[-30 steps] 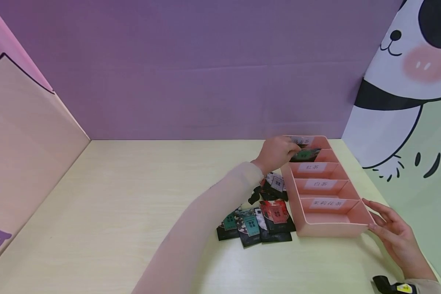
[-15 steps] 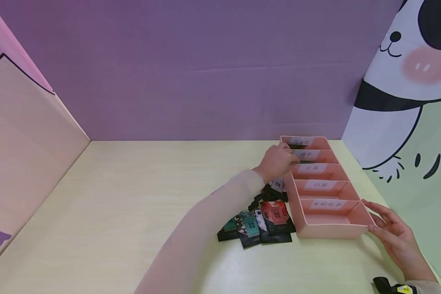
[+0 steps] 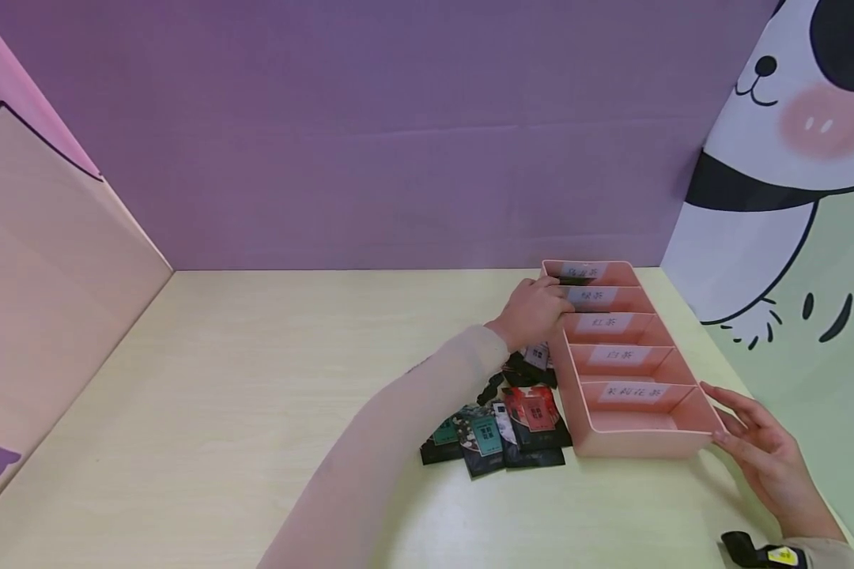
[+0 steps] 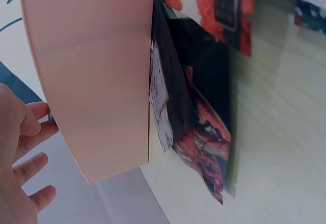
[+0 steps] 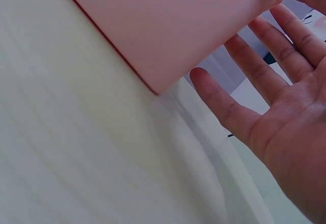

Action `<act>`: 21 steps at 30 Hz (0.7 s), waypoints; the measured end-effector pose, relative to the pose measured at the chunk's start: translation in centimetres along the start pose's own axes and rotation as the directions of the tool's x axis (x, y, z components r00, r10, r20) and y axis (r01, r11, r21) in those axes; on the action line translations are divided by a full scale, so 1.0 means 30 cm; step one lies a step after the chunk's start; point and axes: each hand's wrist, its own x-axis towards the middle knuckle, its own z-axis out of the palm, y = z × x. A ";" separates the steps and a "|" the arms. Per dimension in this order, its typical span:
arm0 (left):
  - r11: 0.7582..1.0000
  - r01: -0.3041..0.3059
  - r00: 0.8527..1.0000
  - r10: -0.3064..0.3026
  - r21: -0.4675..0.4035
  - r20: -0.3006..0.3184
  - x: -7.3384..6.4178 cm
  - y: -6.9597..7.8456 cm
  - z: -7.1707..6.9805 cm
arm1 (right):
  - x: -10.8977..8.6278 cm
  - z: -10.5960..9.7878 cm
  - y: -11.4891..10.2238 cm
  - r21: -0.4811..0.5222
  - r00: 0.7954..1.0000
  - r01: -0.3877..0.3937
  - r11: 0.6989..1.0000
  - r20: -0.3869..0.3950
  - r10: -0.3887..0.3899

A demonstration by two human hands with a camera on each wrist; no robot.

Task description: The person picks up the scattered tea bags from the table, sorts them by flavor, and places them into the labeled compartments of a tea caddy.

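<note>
A pink divided box [image 3: 648,444] stands at the right, its compartments marked with white labels in Chinese characters. My left hand [image 3: 530,316] is at its left rim by the second compartment from the back. In the left wrist view, thumb and finger pinch a dark sliver of a tea packet [image 4: 51,115] at the rim; the box wall hides the rest. My right hand [image 3: 765,458] touches the box's near right corner, fingers mostly straight, as the right wrist view shows. Left of the box lie tea packets, among them a red one [image 3: 538,415] and a teal one [image 3: 487,437].
Another dark packet [image 3: 575,281] shows in the rearmost compartment. The pale wooden table [image 3: 221,411] extends to the left. A purple wall [image 3: 363,158] closes off the back, and a panda-printed panel [image 3: 783,237] rises close on the right.
My left hand has brought the green tea packet down into the second compartment from the back, so its label shows again, then drawn slightly left. The right hand stays at the corner.
</note>
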 end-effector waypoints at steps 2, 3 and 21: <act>1.000 -0.001 1.000 0.001 0.022 0.021 -0.001 -0.003 -0.001 | 0.000 0.000 0.000 0.001 1.000 0.001 1.000 0.000 -0.001; 1.000 -0.001 0.999 0.000 0.024 0.034 -0.002 -0.004 -0.003 | 0.000 -0.001 0.000 0.004 1.000 0.003 1.000 0.002 -0.003; 0.999 0.009 0.999 -0.007 -0.051 0.047 -0.042 -0.044 -0.020 | 0.003 0.000 -0.004 0.025 1.000 0.019 1.000 0.017 -0.019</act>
